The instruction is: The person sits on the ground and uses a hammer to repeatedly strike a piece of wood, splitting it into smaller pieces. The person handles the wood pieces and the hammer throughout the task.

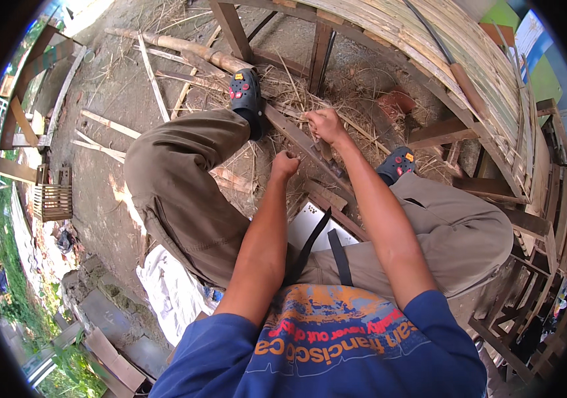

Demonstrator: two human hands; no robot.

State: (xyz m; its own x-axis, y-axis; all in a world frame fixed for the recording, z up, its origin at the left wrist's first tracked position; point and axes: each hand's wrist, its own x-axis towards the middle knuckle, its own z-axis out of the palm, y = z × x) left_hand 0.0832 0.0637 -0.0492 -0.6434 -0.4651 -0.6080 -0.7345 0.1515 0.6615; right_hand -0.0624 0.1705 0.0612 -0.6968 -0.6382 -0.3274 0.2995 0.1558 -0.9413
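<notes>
The left hand [285, 164] is hovering, fingers curled; the right hand [326, 125] is making a fist by a dark tool [326, 153] at the beam [291, 130]. I cannot tell whether either is gripping anything. Beyond, shavings [363, 77] and split strips [110, 124] are lying; a pole [184, 45] is looking unsplit.

Blue T-shirt [363, 371], orange-and-pink print [333, 318], brown trousers [177, 179], dark clogs [246, 103], bright charms [239, 77]

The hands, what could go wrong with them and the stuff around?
The right hand and left hand are bare, so splinters from the wooden beam might prick them. The pole lying by the left shoe could trip someone standing up. The tool on the slatted top could slide off if bumped.
</notes>
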